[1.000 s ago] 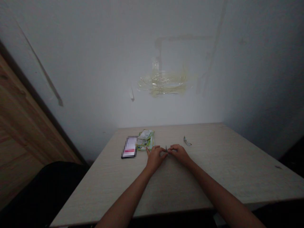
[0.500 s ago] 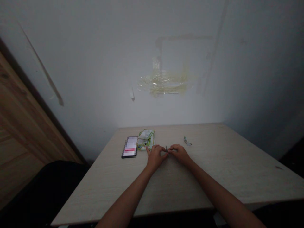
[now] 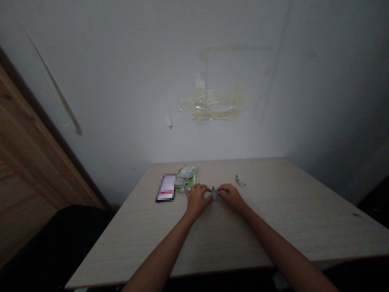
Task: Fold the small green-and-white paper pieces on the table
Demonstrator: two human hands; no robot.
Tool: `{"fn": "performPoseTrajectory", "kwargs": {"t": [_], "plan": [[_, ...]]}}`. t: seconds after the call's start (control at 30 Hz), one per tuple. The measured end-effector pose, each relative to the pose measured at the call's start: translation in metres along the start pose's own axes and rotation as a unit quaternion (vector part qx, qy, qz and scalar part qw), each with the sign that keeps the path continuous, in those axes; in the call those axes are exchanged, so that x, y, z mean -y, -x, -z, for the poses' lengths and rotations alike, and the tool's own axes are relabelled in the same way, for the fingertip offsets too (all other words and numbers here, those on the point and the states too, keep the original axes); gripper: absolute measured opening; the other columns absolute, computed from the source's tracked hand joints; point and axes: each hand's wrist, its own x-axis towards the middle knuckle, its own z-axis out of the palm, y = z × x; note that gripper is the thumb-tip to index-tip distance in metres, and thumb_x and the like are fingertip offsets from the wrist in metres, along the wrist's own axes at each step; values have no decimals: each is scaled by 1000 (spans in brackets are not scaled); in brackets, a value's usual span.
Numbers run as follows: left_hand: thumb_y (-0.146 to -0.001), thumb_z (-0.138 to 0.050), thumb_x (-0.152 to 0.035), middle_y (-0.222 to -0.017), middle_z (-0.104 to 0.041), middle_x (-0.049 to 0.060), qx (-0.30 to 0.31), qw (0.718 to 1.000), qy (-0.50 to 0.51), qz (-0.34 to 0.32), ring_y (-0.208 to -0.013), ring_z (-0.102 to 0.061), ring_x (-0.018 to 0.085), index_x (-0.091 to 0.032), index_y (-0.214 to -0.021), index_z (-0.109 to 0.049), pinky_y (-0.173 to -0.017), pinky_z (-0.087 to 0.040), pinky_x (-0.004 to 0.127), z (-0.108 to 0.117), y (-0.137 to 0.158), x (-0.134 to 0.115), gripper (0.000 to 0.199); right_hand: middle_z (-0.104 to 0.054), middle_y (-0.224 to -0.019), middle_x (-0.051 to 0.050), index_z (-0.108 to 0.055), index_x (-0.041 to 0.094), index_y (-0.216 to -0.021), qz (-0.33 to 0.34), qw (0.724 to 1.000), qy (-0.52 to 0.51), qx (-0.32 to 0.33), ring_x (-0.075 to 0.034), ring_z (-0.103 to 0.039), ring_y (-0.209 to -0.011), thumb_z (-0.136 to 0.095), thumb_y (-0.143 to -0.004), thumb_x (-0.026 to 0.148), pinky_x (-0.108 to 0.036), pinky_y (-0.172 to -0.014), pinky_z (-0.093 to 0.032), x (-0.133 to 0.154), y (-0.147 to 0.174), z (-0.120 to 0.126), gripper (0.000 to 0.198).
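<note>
Between my two hands a small grey-green folded piece of paper [image 3: 214, 194] stands at the middle of the table, coming to a point at the top. My left hand [image 3: 197, 198] pinches its left side with thumb and fingertips. From the right, my right hand [image 3: 230, 195] has its fingers closed at the other edge of the paper. Just behind my left hand lies a stack of green and white packets or printed sheets [image 3: 187, 173]. A small crumpled printed scrap [image 3: 240, 181] rests behind my right hand.
A phone [image 3: 166, 188], its screen blurred, lies left of the green and white stack. The pale wooden table [image 3: 231, 239] meets a grey wall [image 3: 121, 89] with clear tape [image 3: 209, 107] on it. A dark chair-like shape [image 3: 60, 235] stands left of the table.
My hands have drawn slightly apart, and more of the folded paper now shows between them. The phone, the stack and the scrap have stayed in place.
</note>
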Motion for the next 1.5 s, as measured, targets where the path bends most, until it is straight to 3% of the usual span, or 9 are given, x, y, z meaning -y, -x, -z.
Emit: {"fn": "performPoseTrajectory", "kwargs": {"t": [0.43,0.8,1.5], "plan": [[-78,-69,-35,-122,-64,2,8,1000,5,15,-127,-44,30,-35,-94,-72,-110,1,71,3,-2,3,16,-74,-90,-6,-75,22,-85,33,999,28,19,-24,-64,-94,-62,-79,29,-39,-93,-42,2,-1,4,16],[-80,-69,-36,-128,-59,0,37,999,-29,-9,-130,-43,28,-38,-95,-71,-109,4,74,7,-3,9,15,-73,-91,-6,-74,20,-88,81,994,52,43,-22,-62,-95,-62,-81,22,-38,-93,-42,-4,0,6,14],[-80,-70,-39,-138,-54,-2,77,996,-37,3,-135,-36,29,-42,-90,-75,-109,9,73,12,-5,12,11,-64,-99,-6,-74,22,-87,74,991,80,73,-21,-55,-103,-61,-78,13,-37,-98,-40,-6,3,5,18]]}}
